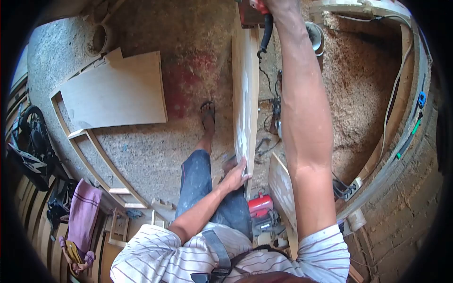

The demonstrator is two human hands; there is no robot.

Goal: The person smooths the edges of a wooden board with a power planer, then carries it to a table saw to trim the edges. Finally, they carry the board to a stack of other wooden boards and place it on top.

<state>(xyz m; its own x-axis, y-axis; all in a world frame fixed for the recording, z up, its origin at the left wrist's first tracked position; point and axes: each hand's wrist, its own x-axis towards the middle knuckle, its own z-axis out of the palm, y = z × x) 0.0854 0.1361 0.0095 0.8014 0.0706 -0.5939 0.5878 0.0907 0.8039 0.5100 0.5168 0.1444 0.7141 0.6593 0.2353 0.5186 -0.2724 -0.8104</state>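
A long wooden panel stands on edge in front of me, its face streaked with white. My left hand is closed on its near end, fingers and thumb against the wood. At the top edge of the view, my right hand is closed on the handle of a red corded power tool. The tool sits at the panel's far end, and a black cord hangs from it. Part of the tool and most of my right fingers are cut off by the frame.
A pale panel lies on a wooden frame at the left. Another panel leans near a red machine. Wood shavings are heaped at the right. A motorcycle and a purple cloth are far left.
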